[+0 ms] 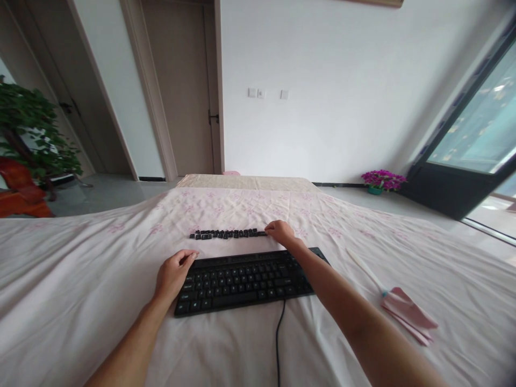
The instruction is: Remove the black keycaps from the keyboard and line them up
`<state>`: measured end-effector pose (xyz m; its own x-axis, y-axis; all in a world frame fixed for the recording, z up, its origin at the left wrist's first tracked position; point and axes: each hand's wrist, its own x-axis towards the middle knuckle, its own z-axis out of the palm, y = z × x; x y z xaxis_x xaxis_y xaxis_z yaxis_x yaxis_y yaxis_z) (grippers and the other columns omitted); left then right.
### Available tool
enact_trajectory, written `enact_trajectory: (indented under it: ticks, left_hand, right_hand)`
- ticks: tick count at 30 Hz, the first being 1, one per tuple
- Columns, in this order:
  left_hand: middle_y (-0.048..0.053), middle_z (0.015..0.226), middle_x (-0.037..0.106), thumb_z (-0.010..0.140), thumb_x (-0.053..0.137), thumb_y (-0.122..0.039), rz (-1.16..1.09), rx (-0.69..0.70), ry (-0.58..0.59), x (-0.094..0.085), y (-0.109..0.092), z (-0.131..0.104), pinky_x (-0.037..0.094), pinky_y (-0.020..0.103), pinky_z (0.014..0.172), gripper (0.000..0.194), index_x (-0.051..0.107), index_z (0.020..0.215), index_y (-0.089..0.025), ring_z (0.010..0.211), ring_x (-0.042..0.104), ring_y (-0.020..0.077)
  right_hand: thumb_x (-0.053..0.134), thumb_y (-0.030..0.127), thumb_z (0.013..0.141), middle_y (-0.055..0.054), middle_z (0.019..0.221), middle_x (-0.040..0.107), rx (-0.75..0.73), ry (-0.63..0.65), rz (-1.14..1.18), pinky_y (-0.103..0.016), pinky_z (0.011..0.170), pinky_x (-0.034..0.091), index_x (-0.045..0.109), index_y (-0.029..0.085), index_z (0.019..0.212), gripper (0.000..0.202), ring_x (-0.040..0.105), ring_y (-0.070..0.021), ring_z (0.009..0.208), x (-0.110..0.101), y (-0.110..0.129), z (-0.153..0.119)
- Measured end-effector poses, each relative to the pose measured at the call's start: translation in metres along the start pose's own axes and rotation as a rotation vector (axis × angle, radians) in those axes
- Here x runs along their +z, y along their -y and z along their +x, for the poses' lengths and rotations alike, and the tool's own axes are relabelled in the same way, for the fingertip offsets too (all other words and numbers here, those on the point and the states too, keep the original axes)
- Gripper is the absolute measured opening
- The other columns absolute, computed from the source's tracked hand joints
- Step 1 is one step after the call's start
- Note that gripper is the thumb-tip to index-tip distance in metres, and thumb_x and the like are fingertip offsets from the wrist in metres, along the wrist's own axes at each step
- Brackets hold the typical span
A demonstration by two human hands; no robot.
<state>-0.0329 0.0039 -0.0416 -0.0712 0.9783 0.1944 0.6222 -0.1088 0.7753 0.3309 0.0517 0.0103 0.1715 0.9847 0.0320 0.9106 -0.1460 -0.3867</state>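
A black keyboard (237, 285) lies on the cloth in front of me, its cable (278, 333) running toward me. My left hand (173, 271) is closed at the keyboard's upper left corner, thumb and index finger together on its edge. Beyond the keyboard, several loose black keycaps (226, 234) lie in two rough rows. At the right end of those rows, my right hand (280, 233) pinches a black keycap (261, 234), which its fingertips partly cover. My right forearm passes over the keyboard's right part and hides some of its keys.
A pale flowered cloth (121, 258) with wrinkles covers the surface. On the right lies a white stick with a pink cloth (407, 314) at its end. A green plant (32, 123), an orange wooden chair (22, 188) and potted purple flowers (382, 180) stand farther off.
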Motion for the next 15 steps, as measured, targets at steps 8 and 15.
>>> enact_trajectory:
  ticks: [8, 15]
  left_hand:
    - [0.001, 0.096, 0.072, 0.079, 0.052, -0.053, 0.005, -0.001, 0.007, -0.002, -0.003, -0.001, 0.047, 0.026, 0.078, 0.036, 0.069, 0.093, -0.026, 0.088, 0.064, 0.0211]
    - [0.001, 0.095, 0.072, 0.078, 0.051, -0.053, 0.039, -0.002, 0.000, -0.004, -0.005, -0.003, 0.047, 0.026, 0.077, 0.035, 0.069, 0.092, -0.026, 0.087, 0.064, 0.0214]
  right_hand:
    - [0.053, 0.037, 0.083, -0.004, 0.086, 0.070, 0.032, -0.037, -0.052, -0.022, 0.061, 0.036, 0.073, 0.023, 0.090, 0.025, 0.061, -0.0175, 0.079, -0.024, -0.005, -0.021]
    - [0.045, 0.044, 0.087, -0.007, 0.096, 0.069, 0.092, -0.149, -0.158, -0.027, 0.066, 0.035, 0.071, 0.023, 0.093, 0.034, 0.060, -0.0222, 0.089, -0.058, -0.039, -0.089]
